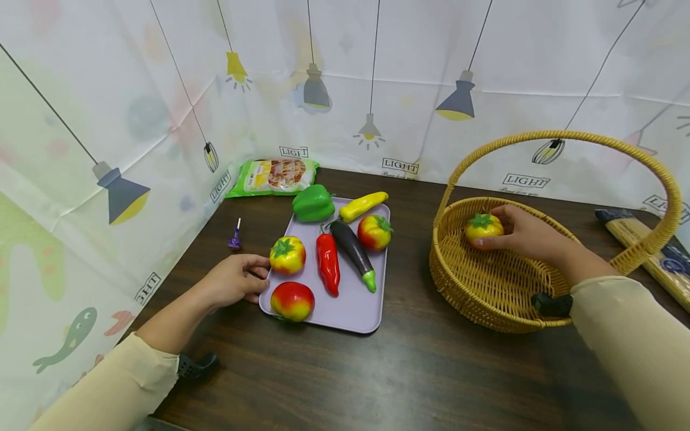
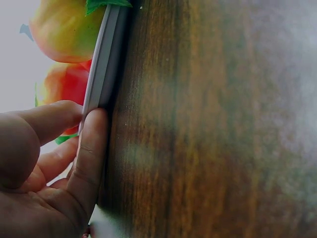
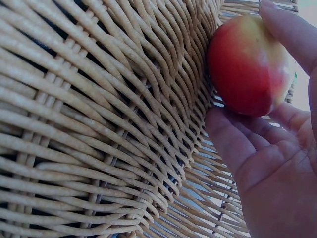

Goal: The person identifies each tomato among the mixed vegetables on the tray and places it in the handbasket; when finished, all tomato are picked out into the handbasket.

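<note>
In the head view, my right hand [image 1: 525, 236] is inside the wicker basket [image 1: 501, 311], its thumb and fingers round a yellow-red tomato [image 1: 484, 230]. The right wrist view shows that tomato [image 3: 247, 64] close to the woven wall [image 3: 124, 119], between thumb and fingers of the hand [image 3: 277, 163]. My left hand [image 1: 234, 281] pinches the left rim of the lilac tray [image 1: 345, 320]. On the tray lie a red pepper [image 1: 327, 263], an eggplant [image 1: 353, 248], a yellow pepper [image 1: 363, 206], a green pepper [image 1: 313, 203] and several red-yellow tomatoes [image 1: 288, 255].
A green food packet [image 1: 275, 176] lies behind the tray at the back left. A purple lollipop [image 1: 235, 240] is left of the tray. Right of the basket is a long yellow packet [image 1: 647, 251]. The basket's tall handle [image 1: 566, 134] arches over my right hand.
</note>
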A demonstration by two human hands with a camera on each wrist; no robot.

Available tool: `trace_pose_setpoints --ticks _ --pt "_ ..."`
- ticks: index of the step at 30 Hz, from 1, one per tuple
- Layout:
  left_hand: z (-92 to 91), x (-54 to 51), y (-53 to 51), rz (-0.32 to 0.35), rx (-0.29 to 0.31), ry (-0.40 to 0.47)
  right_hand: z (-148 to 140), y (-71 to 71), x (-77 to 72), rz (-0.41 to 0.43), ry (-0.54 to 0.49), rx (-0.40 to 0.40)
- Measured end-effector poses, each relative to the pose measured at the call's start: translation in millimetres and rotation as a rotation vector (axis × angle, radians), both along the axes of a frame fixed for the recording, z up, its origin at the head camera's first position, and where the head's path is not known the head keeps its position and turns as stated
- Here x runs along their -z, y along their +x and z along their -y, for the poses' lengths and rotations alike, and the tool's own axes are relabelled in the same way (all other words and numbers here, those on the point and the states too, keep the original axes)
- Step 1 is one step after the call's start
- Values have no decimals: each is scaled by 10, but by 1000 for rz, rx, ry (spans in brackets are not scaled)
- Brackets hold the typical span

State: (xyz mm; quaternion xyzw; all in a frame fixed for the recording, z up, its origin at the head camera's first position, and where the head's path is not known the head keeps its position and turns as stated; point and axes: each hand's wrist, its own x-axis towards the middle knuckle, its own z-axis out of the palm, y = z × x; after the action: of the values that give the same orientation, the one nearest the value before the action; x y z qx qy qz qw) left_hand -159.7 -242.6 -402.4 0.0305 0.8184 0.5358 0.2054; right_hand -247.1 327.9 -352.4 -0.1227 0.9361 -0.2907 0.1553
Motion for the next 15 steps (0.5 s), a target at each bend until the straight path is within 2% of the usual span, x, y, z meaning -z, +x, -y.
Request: trace_pose_setpoints --ticks 15 --pt "4 -2 -7 12 -1 1 61 10 -66 -32 -8 7"
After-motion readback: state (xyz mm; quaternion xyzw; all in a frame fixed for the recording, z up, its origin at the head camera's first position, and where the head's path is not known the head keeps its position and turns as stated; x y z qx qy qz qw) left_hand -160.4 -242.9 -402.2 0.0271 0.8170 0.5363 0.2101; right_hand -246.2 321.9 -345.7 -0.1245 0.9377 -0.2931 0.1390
